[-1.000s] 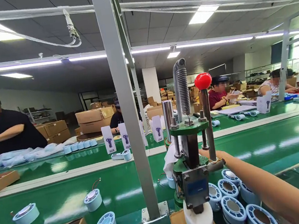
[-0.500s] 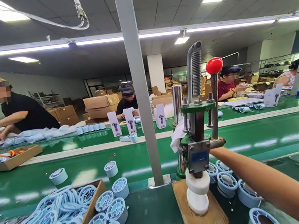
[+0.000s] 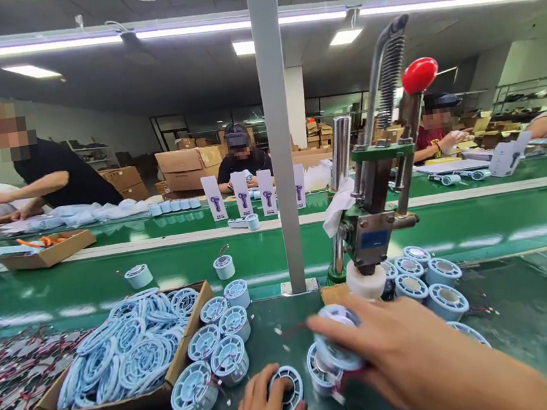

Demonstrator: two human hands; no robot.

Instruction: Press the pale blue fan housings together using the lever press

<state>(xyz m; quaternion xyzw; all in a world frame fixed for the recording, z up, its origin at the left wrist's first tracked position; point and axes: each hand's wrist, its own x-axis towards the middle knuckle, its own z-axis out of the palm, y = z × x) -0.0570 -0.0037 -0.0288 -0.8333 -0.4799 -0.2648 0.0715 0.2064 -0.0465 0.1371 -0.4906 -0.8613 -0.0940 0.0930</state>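
a grey post (image 3: 280,130) rises in front of a row of white boxes (image 3: 242,194) printed with a dark device. at left, a shallow cardboard tray (image 3: 65,250) holds orange items; farther back are a dark-shirted co-worker (image 3: 256,161), brown cartons (image 3: 188,169) and a strip light (image 3: 190,30).

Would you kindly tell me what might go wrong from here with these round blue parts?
The held blue part in the right hand overlaps the lower blue part in view, so the two might knock together.
The white connector lies loose near that hand, so it could snag.
The left hand has its fingers at the near blue part; a careless tug might tip it.
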